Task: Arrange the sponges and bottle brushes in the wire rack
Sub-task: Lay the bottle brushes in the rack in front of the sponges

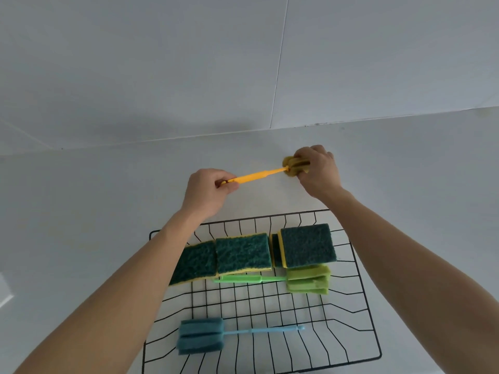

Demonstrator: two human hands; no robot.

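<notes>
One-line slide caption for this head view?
Left hand and right hand hold a yellow sponge-headed bottle brush beyond the black wire rack holding green-and-yellow scouring sponges.

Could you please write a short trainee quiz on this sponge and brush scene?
1. True or false: the yellow brush already lies in the wire rack.
2. Which brush lies nearest the camera? A green brush, B blue brush, C yellow brush.
3. Fill in: the right hand has its grip on the yellow brush's ____ end, the left hand on its handle.

Key: 1 false; 2 B; 3 sponge.
</notes>
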